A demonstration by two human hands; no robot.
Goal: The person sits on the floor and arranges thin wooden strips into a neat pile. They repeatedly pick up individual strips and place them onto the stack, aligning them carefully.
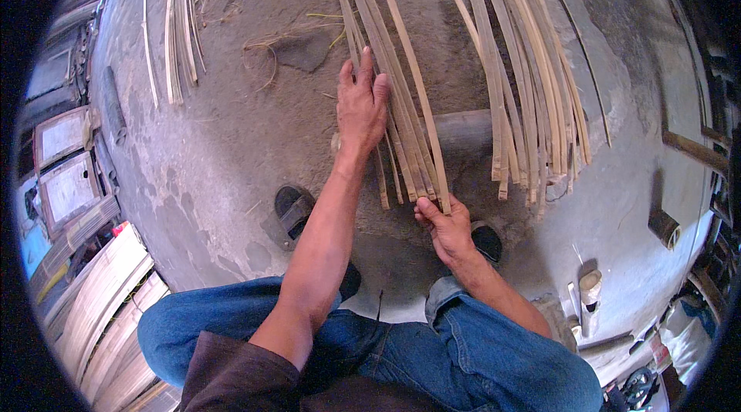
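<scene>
A loose bundle of long, flat bamboo strips point(401, 103) runs from the top of the view down toward me. My right hand point(449, 233) closes on the near ends of these strips, thumb on top and the other fingers partly hidden underneath. Farther up, my left hand point(361, 112) reaches over the bundle's left side, fingers stretched out and apart against the strips. A second, thicker group of bamboo strips point(532, 95) lies to the right, untouched, its near ends uneven.
Under the strips lies a dark round log point(461, 134). More thin strips point(179, 33) rest at the far left of the concrete floor point(208, 157). Sandals point(294, 210) are by my feet. Stacked flat slats point(104, 296) stand at the lower left; a cylindrical container point(590, 288) is at the lower right.
</scene>
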